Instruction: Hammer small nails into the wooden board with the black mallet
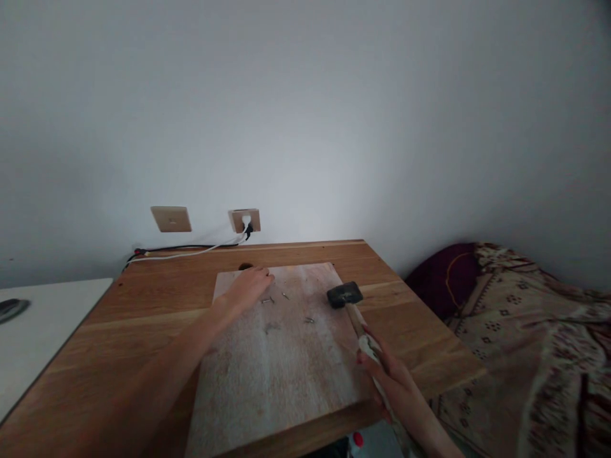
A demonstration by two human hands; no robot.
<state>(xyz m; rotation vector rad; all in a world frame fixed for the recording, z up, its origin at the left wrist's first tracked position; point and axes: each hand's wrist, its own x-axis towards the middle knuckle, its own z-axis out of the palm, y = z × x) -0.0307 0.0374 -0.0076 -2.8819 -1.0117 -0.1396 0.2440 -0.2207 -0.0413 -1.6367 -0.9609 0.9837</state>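
Observation:
My right hand is wrapped around the handle of a hammer. Its blocky black head hangs over the right side of a pale, worn wooden board, and the handle carries a white patch near my fingers. At the far left part of the board rests my left hand, its fingers curled and pressed together; what they hold, if anything, is hidden. Several small metal nails lie loose on the board: some nails sit just right of my left hand, and other nails nearer the middle.
Under the board is a brown wooden table. A small dark round object shows behind the board. Cables run along the wall to a socket. A white surface stands left; a patterned cloth and purple cushion lie right.

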